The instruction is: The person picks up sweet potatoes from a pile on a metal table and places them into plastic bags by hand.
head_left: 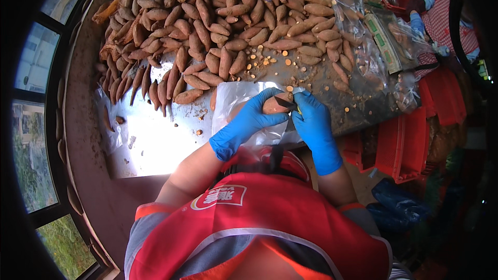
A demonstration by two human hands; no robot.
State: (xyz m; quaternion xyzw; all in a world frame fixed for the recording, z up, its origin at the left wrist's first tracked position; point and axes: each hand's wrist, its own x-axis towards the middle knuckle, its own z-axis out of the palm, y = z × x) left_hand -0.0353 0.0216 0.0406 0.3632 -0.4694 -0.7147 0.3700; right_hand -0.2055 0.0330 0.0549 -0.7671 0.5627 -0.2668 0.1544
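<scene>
My left hand (253, 118), in a blue glove, grips a sweet potato (275, 103) over a clear plastic bag (227, 95) at the table's near edge. In my right hand (313, 122), also gloved in blue, is a knife (286, 103) with a dark blade that lies against the sweet potato. A bit of its yellow handle shows between the fingers. Another sweet potato lies inside the bag, partly behind my left hand. Beyond my hands, cut sweet potato slices (266, 62) are scattered on the metal table (319, 81), beside a large heap of sweet potatoes (233, 7).
Orange mesh netting (116, 2) lies under the heap at the left. Clear bags of sweet potatoes (367, 60) line the table's right side. Red plastic crates (400, 144) stand at the lower right. Another person in a checked garment (447, 19) is at the upper right. Windows (35, 58) run along the left.
</scene>
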